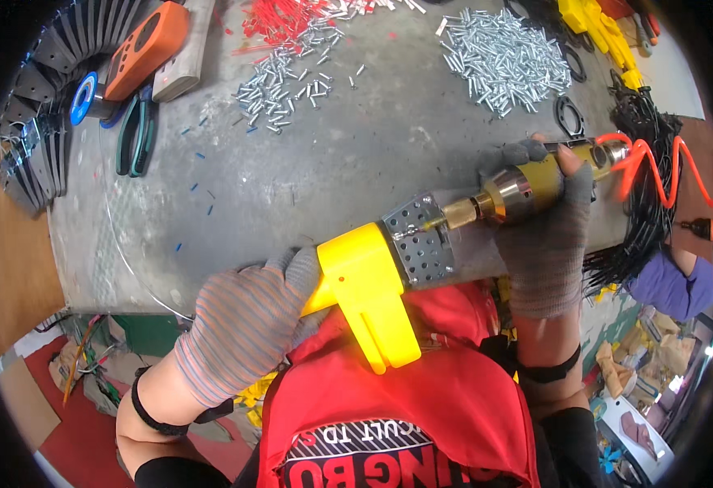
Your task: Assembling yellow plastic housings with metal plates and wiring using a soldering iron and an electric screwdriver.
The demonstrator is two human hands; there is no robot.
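Observation:
My left hand (238, 329), in a striped knit glove, is closed around one side of a yellow plastic housing (360, 264) at the table's near edge. A perforated metal plate (428, 259) sits at the housing's right end. My right hand (547, 252), gloved with bare fingertips, grips a gold and silver air screwdriver (527, 189). The tool lies nearly level, its bit pointing left at the plate. At the bit's tip, a screw, if any, is too small to make out. An orange coiled hose (657, 175) runs from the tool's rear.
Loose silver screws lie in a small pile (279, 98) and a larger heap (503, 61) at the far side. Pliers (137, 134), an orange device (146, 49) and stacked dark metal parts (39, 122) stand left. Black cable ties (645, 211) hang at right, near another person's purple sleeve (673, 283).

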